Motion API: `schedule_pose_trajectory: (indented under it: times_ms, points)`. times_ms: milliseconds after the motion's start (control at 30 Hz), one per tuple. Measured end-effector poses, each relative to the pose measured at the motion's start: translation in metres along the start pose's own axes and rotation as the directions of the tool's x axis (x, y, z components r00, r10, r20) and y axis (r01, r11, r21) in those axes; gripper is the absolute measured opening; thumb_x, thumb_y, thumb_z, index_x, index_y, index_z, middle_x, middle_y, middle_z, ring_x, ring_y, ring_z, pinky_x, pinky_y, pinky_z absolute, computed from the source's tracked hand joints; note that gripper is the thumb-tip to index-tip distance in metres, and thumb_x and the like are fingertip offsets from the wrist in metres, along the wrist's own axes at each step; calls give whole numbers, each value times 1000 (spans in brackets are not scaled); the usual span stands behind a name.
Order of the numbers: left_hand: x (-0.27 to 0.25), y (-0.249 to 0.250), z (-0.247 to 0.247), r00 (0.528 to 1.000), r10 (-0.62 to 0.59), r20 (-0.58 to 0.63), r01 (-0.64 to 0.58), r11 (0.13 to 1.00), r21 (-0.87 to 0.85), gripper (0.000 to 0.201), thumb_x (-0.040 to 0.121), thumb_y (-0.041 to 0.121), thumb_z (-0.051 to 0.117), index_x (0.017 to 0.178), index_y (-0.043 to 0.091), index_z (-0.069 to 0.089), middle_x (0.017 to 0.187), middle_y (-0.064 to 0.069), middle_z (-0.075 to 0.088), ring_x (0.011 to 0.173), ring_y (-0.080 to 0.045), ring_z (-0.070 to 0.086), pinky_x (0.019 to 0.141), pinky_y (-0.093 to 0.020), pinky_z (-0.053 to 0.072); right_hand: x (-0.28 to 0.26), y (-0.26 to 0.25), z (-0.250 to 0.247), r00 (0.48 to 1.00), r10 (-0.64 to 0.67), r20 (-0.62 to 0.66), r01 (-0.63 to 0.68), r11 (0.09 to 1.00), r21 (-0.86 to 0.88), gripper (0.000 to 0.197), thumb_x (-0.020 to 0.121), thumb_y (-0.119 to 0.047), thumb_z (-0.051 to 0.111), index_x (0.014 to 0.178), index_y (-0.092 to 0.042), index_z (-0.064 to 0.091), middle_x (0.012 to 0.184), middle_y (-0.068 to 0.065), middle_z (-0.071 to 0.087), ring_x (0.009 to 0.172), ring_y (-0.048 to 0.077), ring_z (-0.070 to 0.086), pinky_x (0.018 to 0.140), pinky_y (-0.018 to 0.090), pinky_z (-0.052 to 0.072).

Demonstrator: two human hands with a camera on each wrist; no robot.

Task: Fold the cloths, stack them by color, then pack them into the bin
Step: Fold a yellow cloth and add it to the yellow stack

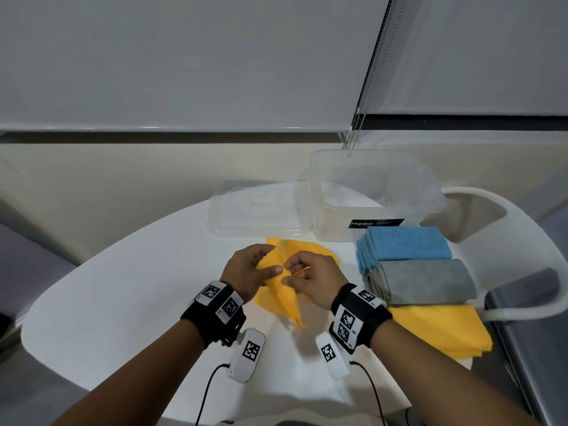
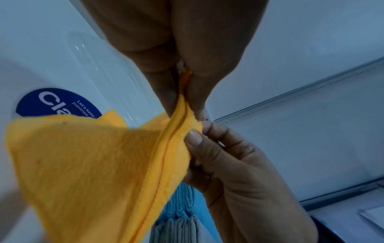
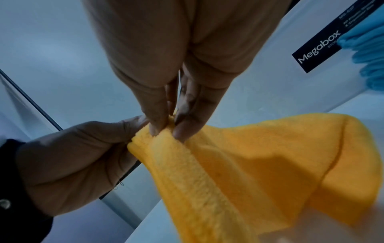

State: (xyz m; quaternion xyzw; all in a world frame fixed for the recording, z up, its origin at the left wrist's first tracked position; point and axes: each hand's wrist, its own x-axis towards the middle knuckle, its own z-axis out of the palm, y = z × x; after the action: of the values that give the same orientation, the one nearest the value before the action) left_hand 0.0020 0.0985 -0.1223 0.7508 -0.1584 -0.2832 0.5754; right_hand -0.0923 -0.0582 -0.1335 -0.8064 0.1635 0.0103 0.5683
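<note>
A loose yellow cloth point(image 1: 284, 290) hangs above the middle of the white table point(image 1: 123, 302), bunched between both hands. My left hand point(image 1: 264, 269) pinches its upper edge point(image 2: 182, 115), and my right hand point(image 1: 296, 272) pinches the same edge point(image 3: 166, 129) right beside it. On the right lie folded stacks: blue cloths point(image 1: 405, 244) farthest, grey cloths point(image 1: 424, 281) in the middle, a yellow cloth stack point(image 1: 442, 330) nearest. The clear plastic bin point(image 1: 378, 195) stands behind the blue stack with nothing visible inside.
The bin's clear lid point(image 1: 255, 210) lies flat to the left of the bin. A white chair point(image 1: 504, 241) stands at the table's right side, with a grey laptop-like slab point(image 1: 528, 333) beyond the edge. A wall and window blind rise behind the table.
</note>
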Motion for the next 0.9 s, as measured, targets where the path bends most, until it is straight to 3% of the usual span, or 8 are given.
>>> schedule_pose_trajectory:
  times_ms: [100,233,400,567,633,700,800,900]
  points:
    - [1,3,1,995,-46,-88,44,999,-29,34,72,15,83,103,13,67,79,-11,64,56,-16,63,48,-26,51,1,-2,0,999,6,-46,-6,1000,-5,2,86,-13,73,87,-13,70,73,4,65,55,16,59,59,29,54]
    - [-1,5,-1,996,-53,65,62,988,-139,52,74,-4,77,119,17,60,92,-14,73,87,-32,70,79,-47,58,2,-5,-5,994,-2,-108,-4,999,-48,8,92,-17,65,89,-15,72,79,2,70,68,16,66,68,34,58]
    - [-3,16,-1,1000,-17,13,18,995,-100,48,76,0,76,119,14,60,56,5,63,55,-10,63,54,-23,50,-7,-14,-7,988,-40,148,38,999,15,34,75,-39,81,93,-12,71,69,-1,61,62,10,54,63,24,46]
    - [-4,27,-14,999,-3,41,0,998,59,44,65,12,87,104,18,68,63,1,64,55,-9,60,55,-27,48,-2,-15,-20,983,-181,15,179,952,-250,9,85,-16,64,85,-18,73,69,-5,64,62,6,55,61,26,45]
    - [-3,32,-26,995,70,69,-92,906,413,33,69,15,85,97,24,69,67,7,62,61,-1,58,63,-18,47,1,-17,-32,968,-233,-90,198,934,-296,17,84,-12,56,89,-21,69,76,-8,66,64,3,56,61,24,42]
    - [0,38,-40,978,169,120,-204,682,703,22,79,12,70,98,24,70,77,6,61,74,-6,57,73,-22,46,3,-23,-45,950,-274,-148,203,905,-375,17,86,-12,48,91,-19,63,79,-7,61,67,4,52,64,24,36]
    - [11,47,-63,962,269,57,-204,562,802,30,83,4,57,106,17,71,96,-11,59,91,-33,58,78,-33,44,7,-35,-60,956,-288,-58,206,799,-565,24,86,-11,47,106,-15,59,99,3,61,91,22,54,76,30,40]
    - [24,68,-86,887,462,-4,-259,503,825,30,81,1,57,104,11,73,101,-18,59,91,-39,59,80,-40,48,17,-48,-82,977,-211,-17,131,667,-733,32,84,-4,50,114,-13,59,108,9,60,101,29,55,81,35,44]
